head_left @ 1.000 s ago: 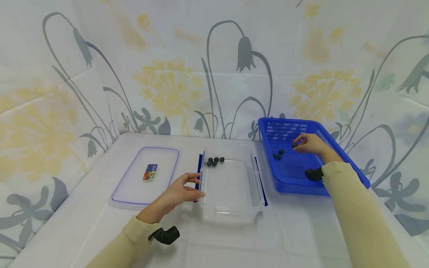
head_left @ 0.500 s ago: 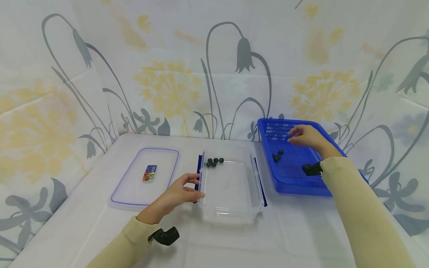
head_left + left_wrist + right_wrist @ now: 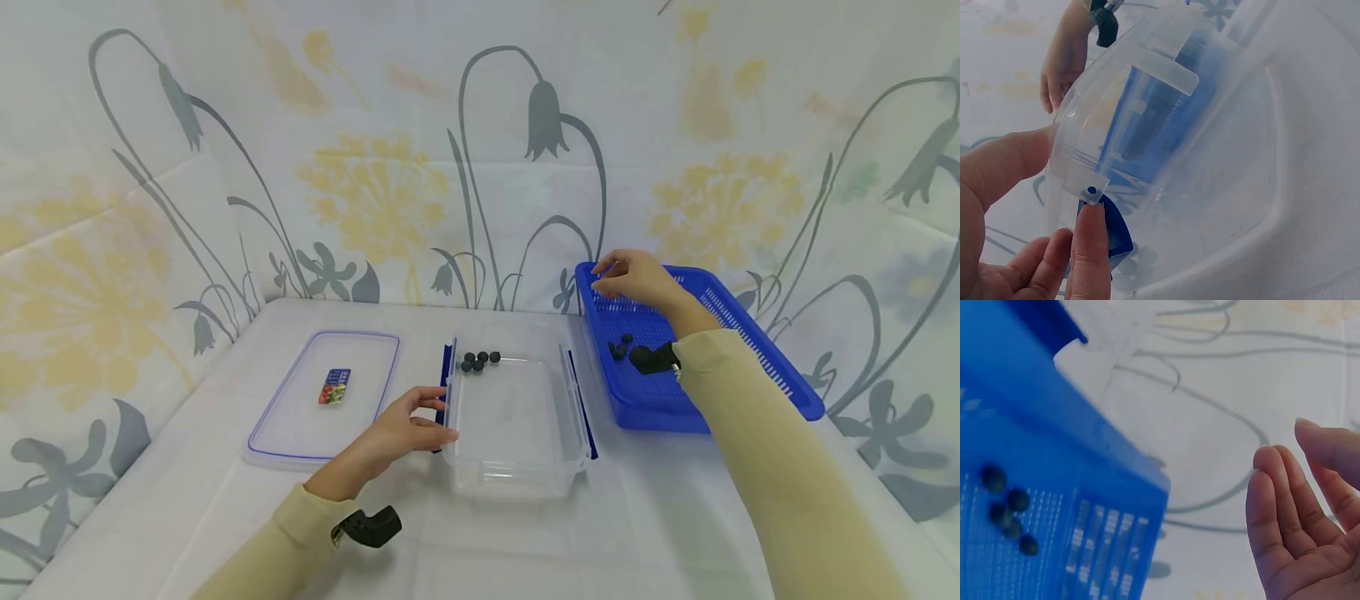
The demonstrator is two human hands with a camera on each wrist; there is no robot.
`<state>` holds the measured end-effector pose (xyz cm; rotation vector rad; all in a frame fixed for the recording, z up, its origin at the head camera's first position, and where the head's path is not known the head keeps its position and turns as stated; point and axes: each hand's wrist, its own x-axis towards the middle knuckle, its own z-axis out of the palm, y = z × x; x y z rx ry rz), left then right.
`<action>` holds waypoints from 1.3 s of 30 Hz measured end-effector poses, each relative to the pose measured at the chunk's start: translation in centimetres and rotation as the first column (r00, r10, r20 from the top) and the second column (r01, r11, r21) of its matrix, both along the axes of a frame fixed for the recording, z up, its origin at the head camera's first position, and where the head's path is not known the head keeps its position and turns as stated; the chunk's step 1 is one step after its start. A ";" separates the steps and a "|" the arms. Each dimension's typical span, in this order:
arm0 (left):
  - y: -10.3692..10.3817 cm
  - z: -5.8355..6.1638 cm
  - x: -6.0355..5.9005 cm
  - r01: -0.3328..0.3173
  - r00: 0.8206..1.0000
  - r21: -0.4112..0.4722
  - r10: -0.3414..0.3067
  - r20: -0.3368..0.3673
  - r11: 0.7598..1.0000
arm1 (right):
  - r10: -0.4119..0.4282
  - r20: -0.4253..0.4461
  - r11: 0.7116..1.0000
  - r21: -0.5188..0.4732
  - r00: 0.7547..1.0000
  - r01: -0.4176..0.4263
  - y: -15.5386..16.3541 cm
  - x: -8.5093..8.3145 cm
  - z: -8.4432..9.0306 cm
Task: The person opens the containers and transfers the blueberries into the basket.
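My left hand (image 3: 408, 423) holds the left side of a clear plastic food container (image 3: 510, 479), thumb over the rim. In the left wrist view its fingertips (image 3: 1092, 219) press against the blue latch (image 3: 1119, 234). Several small dark balls (image 3: 483, 357), blueberry-like, sit in the container's far left corner. My right hand (image 3: 637, 279) is over the far left corner of a blue plastic basket (image 3: 813, 408), its fingers bent. The right wrist view shows thumb and fingers apart with nothing between them. More dark balls (image 3: 1018, 500) lie bunched near the basket's left wall.
A clear lid (image 3: 300, 433) with a blue-purple edge lies left of the container, a colourful label (image 3: 334, 387) on it. A white cloth (image 3: 525, 558) covers the table, and a flower-printed curtain (image 3: 375, 200) rises behind it.
The right hand has let go of a dark ball into the basket. It has then risen and moved left to the basket's far corner. The left hand has stayed in place.
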<state>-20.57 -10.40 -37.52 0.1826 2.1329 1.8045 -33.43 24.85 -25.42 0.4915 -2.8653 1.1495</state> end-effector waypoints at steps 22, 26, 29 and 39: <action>-0.3 0.3 0.2 0.032 0.999 0.020 -0.032 0.002 0.999 | 0.125 0.156 0.992 -0.052 0.980 -0.119 -11.0 -0.9 -4.2; -0.2 0.2 0.1 0.029 1.000 0.026 -0.029 0.003 0.999 | 0.145 0.176 0.988 -0.071 0.974 -0.134 -12.3 -0.8 -5.3; -0.2 0.2 0.1 0.026 1.000 0.032 -0.026 0.006 0.999 | 0.159 0.186 0.987 -0.066 0.970 -0.149 -13.2 -0.9 -6.3; -0.3 0.0 -0.2 0.021 1.000 0.024 -0.021 0.005 0.999 | 0.131 0.222 0.991 0.001 0.966 -0.135 -14.7 -1.4 -9.7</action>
